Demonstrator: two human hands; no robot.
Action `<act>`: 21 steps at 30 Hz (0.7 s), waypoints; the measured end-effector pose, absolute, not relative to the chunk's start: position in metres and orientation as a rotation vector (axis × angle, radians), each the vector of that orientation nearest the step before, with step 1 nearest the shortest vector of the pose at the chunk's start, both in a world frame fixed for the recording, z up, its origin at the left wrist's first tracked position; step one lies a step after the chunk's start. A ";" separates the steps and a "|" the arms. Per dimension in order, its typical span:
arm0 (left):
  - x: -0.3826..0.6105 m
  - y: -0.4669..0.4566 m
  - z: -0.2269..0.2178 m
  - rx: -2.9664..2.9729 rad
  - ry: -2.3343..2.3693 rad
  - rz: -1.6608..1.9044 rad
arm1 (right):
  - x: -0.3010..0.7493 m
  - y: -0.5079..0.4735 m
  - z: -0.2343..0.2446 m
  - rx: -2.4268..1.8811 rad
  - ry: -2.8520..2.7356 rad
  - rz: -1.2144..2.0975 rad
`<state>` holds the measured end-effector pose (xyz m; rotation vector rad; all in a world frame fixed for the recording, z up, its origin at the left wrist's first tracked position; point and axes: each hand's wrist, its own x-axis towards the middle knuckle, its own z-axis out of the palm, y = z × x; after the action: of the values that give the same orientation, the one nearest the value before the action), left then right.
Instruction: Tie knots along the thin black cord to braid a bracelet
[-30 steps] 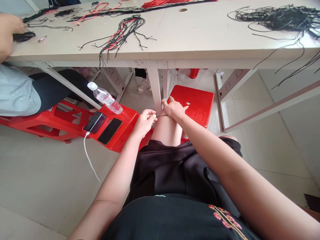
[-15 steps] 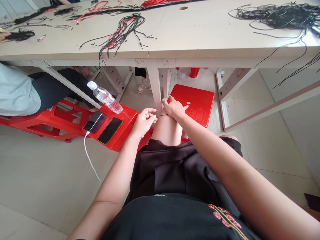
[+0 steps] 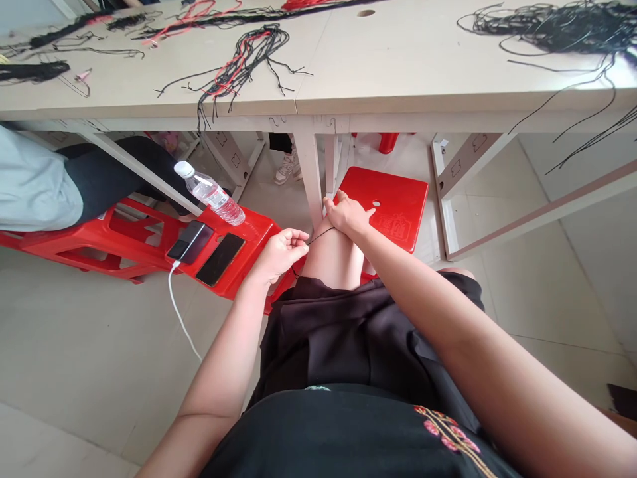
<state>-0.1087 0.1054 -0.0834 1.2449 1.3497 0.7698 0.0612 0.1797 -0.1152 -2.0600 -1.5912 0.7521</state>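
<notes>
A thin black cord [image 3: 322, 235] stretches across my bare knee between my hands. My left hand [image 3: 284, 253] pinches one end of it between thumb and fingertips, just left of the knee. On top of the knee lies my right hand [image 3: 347, 214], palm down with its fingers apart. The cord runs in under this hand, and its far end is hidden there. A loose dark strand [image 3: 295, 271] hangs below my left hand, beside the thigh.
A pale table [image 3: 398, 73] spans the front, bearing a black and red cord bundle [image 3: 243, 60] and a black cord heap [image 3: 562, 30]. At left, a red stool [image 3: 253, 232] carries a bottle [image 3: 212, 196], a phone [image 3: 219, 259] and a power bank [image 3: 190, 241]. A seated person [image 3: 37, 182] is beside it.
My left hand has moved a little left and toward me, drawing more cord into view at a slant. My right hand has stayed on the knee.
</notes>
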 end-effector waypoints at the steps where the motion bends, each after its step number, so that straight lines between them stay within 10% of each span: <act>1: -0.109 0.106 -0.084 1.244 1.352 0.774 | 0.061 0.180 -0.116 -2.060 -1.593 0.751; 21: -0.112 0.099 -0.075 1.185 1.341 0.734 | 0.061 0.176 -0.111 -2.050 -1.591 0.775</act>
<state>-0.1119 0.0995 -0.0750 1.1849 1.3407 0.7339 0.0615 0.1764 -0.1105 -2.0500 -1.5909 0.7746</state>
